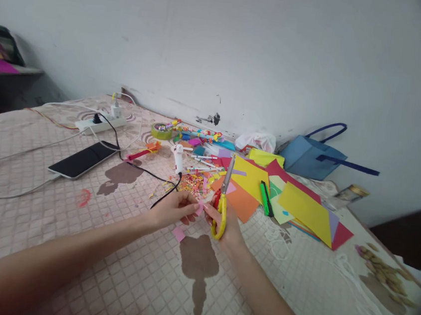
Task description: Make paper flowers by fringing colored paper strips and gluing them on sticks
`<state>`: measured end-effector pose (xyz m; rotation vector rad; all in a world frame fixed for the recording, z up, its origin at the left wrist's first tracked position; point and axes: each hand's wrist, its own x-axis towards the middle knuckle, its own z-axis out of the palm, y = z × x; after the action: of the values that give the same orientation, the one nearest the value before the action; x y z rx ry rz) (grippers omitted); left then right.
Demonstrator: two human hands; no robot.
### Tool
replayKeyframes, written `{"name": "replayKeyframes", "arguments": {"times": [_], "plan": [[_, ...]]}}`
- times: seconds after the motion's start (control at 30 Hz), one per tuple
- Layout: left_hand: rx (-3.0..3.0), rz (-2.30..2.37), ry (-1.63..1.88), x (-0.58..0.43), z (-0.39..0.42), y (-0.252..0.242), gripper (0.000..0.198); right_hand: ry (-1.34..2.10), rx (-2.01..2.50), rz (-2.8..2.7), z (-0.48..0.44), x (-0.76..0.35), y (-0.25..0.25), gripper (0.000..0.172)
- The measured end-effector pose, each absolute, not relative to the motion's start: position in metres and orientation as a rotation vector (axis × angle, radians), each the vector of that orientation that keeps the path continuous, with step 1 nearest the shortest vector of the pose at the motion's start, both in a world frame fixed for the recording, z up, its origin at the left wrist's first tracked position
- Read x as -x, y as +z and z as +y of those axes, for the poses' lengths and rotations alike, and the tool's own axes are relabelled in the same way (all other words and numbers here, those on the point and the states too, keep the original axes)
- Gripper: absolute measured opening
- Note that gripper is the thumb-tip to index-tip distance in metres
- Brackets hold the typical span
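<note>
A small pink paper piece (199, 207) is pinched between the fingertips of my left hand (179, 207). My right hand (226, 227) has yellow-handled scissors (221, 210) hooked on it, blades pointing up and away, while its fingertips also touch the paper's right edge. Another pink paper scrap (179, 234) lies on the table just below my left hand. Beyond my hands is a heap of colourful paper shreds (195, 182), with a white glue gun (178, 159) standing behind it.
Coloured paper sheets (306, 212) and a green cutter (266, 198) lie to the right, near white string (277, 237). A blue bag (306, 157) leans by the wall. On the left are a tablet-like device (84, 159) and a power strip (101, 123) with trailing cables.
</note>
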<state>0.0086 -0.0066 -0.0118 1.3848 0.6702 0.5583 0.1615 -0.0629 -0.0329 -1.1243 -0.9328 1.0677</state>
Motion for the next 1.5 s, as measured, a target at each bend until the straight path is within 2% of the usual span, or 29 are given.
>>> {"name": "replayKeyframes", "arguments": {"times": [0.6, 0.9, 1.33, 1.5], "plan": [[-1.403, 0.673, 0.54, -0.002, -0.002, -0.016, 0.032, 1.152, 1.147, -0.899, -0.071, -0.151, -0.03, 0.03], [-1.572, 0.577, 0.492, 0.0, -0.001, -0.022, 0.034, 1.141, 1.202, -0.973, -0.072, -0.15, -0.034, 0.036], [-1.658, 0.603, 0.291, 0.006, -0.001, -0.014, 0.03, 1.06, 1.267, -0.965, -0.072, -0.145, -0.035, 0.036], [-1.647, 0.572, 0.426, 0.01, 0.01, -0.013, 0.031, 1.035, 1.232, -0.949, -0.066, -0.138, -0.029, 0.037]]}}
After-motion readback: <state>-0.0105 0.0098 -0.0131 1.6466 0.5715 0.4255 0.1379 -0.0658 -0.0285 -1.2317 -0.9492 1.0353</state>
